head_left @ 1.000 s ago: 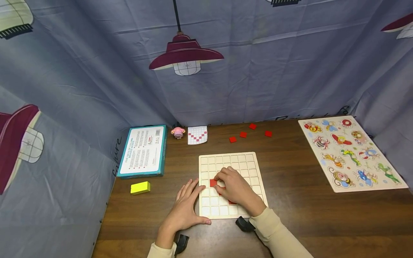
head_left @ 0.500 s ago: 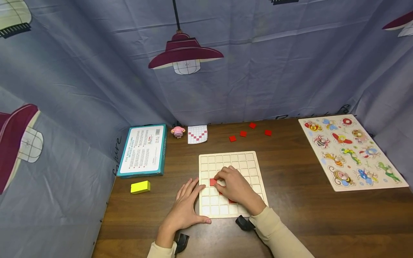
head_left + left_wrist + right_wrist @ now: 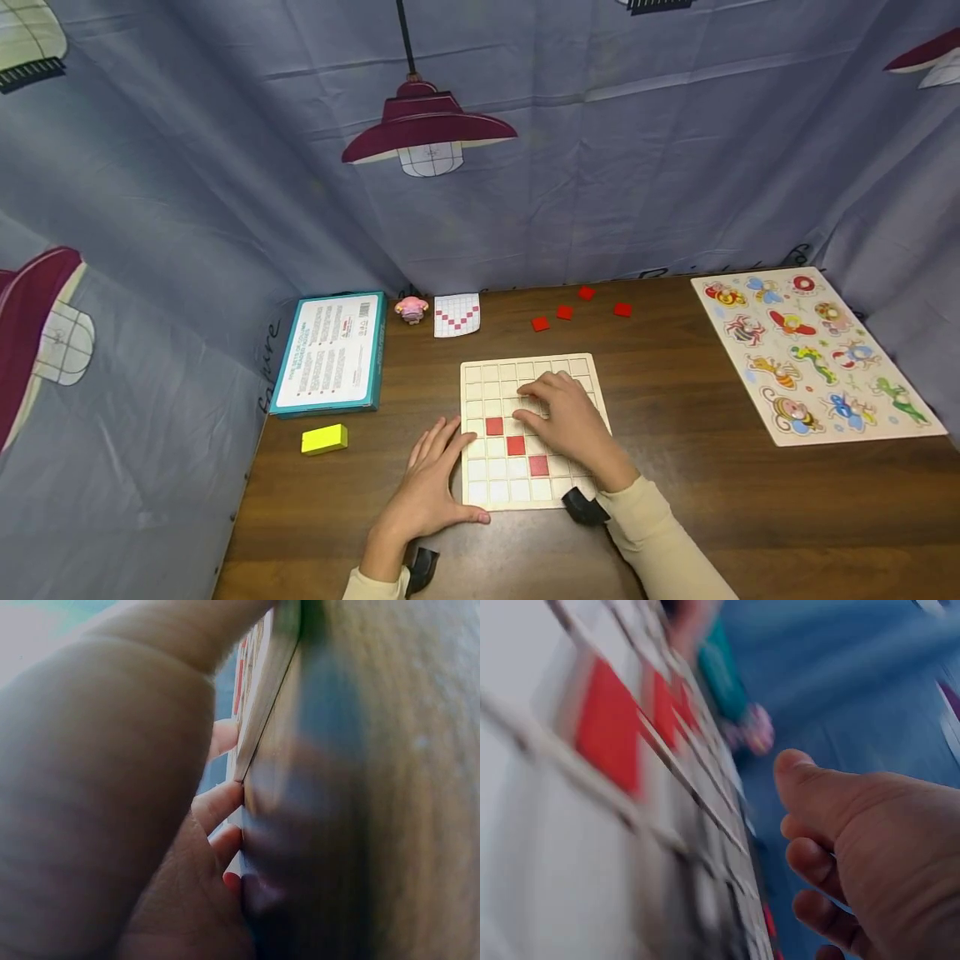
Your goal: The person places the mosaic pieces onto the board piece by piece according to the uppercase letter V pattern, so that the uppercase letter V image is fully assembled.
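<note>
A pale wooden grid board (image 3: 576, 367) lies on the brown table (image 3: 690, 508). Three red tiles (image 3: 515, 445) sit in it on a diagonal that descends to the right. My right hand (image 3: 564, 414) hovers over the board's middle rows, up and right of those tiles, with loosely curled fingers holding nothing; the right wrist view shows its thumb (image 3: 817, 795) above blurred red tiles (image 3: 611, 724). My left hand (image 3: 431, 482) lies flat on the table, fingers straight beside the board's left edge and thumb along its near edge. The left wrist view has the fingers (image 3: 217, 806) against the board's edge (image 3: 266, 697).
Several loose red tiles (image 3: 565, 312) lie behind the board, beside a white pattern card (image 3: 457, 315) and a small pink toy (image 3: 412, 309). A teal box (image 3: 330, 352) and a yellow block (image 3: 324, 439) are on the left. An animal peg puzzle (image 3: 813, 354) lies on the right. Blue curtains surround the table.
My right hand has lifted off the left red tile and moved up and to the right, uncovering all three tiles on the board. The left hand has stayed put.
</note>
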Demonstrator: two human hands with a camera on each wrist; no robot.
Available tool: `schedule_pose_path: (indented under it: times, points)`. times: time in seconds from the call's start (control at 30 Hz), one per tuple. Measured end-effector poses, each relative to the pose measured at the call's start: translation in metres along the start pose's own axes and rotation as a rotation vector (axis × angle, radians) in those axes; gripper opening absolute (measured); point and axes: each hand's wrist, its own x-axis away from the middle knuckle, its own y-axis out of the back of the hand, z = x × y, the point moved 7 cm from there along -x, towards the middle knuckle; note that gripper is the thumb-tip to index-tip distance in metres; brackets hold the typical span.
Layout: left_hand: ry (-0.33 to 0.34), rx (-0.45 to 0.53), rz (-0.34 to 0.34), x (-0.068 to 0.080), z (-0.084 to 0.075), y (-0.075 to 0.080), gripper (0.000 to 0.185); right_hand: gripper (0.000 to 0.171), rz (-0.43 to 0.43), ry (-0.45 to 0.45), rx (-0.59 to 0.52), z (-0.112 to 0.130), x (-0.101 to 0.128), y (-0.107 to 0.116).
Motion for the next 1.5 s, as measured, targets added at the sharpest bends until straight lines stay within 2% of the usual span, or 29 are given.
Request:
schedule_pose_path:
  times: [0.13,0.33,0.43,0.57,0.7,0.87,1.17,1.5]
  points:
    - [-0.004,0.009,0.004,0.002,0.001,-0.003,0.114,0.035,-0.048,-0.081,-0.071,-0.048,0.000,0.032]
    - [-0.021,0.004,-0.013,-0.002,0.002,-0.002,0.112,0.047,-0.129,-0.273,-0.099,-0.151,-0.004,0.082]
    - [-0.013,0.015,-0.013,-0.002,0.003,-0.001,0.112,0.057,-0.123,-0.340,-0.108,-0.190,-0.004,0.091]
    - [-0.007,0.028,-0.003,-0.002,0.002,0.000,0.112,0.063,-0.107,-0.374,-0.118,-0.218,-0.007,0.090]
    - [-0.011,0.012,-0.004,-0.002,0.001,0.000,0.113,0.066,-0.116,-0.366,-0.111,-0.228,-0.017,0.089]
    - [0.007,0.017,0.006,-0.001,0.001,-0.001,0.114,0.066,-0.092,-0.355,-0.048,-0.231,-0.034,0.084]
    - [0.000,0.023,0.008,0.000,0.001,-0.003,0.113,0.068,-0.051,-0.404,0.029,-0.231,-0.044,0.077]
    - [0.024,0.017,0.007,-0.002,0.006,-0.003,0.113,0.045,-0.102,-0.337,0.086,-0.227,-0.052,0.073]
